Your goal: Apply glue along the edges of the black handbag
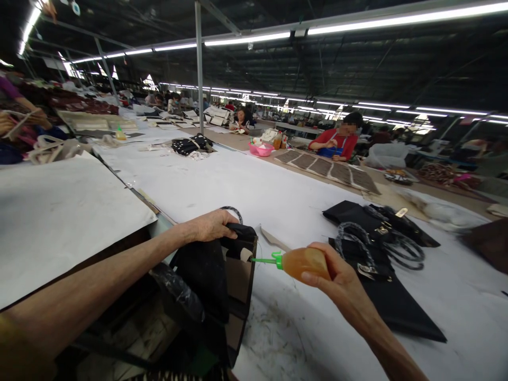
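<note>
My left hand point(214, 226) is closed on the upper edge of a black handbag point(202, 270), which stands tilted at the table's near edge with its brown inside showing. A plastic-wrapped handle point(178, 291) hangs from the bag's near side. In my right hand point(333, 275) is a squeeze bottle point(305, 263) of amber liquid, probably glue, with a green nozzle. The nozzle's tip points left and lies at a small beige patch point(246, 255) inside the bag; whether it touches cannot be made out. A thin pale strip point(273, 239) lies on the table behind the bottle.
Black handbags point(377, 254) with wrapped handles lie on the white tabletop point(278, 323) to the right. Farther back are a dark spotted bundle point(193, 144), a pink basin point(262, 150) and brown panels point(327, 168). A co-worker in red point(337, 140) sits across the table. Paper sheeting point(59, 211) covers the left table.
</note>
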Motion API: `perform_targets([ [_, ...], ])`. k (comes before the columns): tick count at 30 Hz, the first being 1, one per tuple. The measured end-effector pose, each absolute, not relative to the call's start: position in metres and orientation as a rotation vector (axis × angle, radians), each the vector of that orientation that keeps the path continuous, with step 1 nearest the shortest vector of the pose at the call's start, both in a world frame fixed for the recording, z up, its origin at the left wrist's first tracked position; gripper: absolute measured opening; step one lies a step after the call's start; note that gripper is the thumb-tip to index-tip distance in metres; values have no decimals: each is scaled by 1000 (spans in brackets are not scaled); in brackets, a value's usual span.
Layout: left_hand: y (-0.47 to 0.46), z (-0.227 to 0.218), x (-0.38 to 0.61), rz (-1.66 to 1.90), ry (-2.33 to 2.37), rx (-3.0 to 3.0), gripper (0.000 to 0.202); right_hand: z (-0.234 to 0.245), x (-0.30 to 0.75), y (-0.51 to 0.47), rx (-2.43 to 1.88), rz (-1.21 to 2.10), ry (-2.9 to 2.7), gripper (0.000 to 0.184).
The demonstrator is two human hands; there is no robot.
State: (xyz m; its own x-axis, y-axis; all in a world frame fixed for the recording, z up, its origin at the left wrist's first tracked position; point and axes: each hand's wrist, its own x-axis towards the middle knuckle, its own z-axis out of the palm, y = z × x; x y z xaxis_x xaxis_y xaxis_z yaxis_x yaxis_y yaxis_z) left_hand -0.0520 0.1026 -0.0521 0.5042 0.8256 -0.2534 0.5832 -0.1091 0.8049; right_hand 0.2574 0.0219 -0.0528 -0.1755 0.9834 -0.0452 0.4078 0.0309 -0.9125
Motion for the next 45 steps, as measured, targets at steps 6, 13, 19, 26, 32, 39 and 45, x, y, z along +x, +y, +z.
perform_targets([
  [6,105,-56,-52,325,1171,1812,25,-52,259,18,-1455,1098,-1732,47],
  [13,106,-59,-55,336,1167,1827,23,-58,257,14,-1477,1081,-1767,50],
  [19,103,-57,-54,341,1167,1828,21,-65,259,9,-1477,1029,-1847,47],
  [26,102,-56,-54,349,1163,1825,19,-77,262,2,-1494,1013,-1892,46],
  [32,103,-54,-54,355,1166,1839,17,-81,261,-6,-1533,985,-1940,45],
  [39,102,-54,-53,349,1155,1837,19,-79,255,-16,-1587,957,-2014,47],
  [45,102,-56,-53,372,1176,1796,17,-81,253,-24,-1594,992,-2051,44],
])
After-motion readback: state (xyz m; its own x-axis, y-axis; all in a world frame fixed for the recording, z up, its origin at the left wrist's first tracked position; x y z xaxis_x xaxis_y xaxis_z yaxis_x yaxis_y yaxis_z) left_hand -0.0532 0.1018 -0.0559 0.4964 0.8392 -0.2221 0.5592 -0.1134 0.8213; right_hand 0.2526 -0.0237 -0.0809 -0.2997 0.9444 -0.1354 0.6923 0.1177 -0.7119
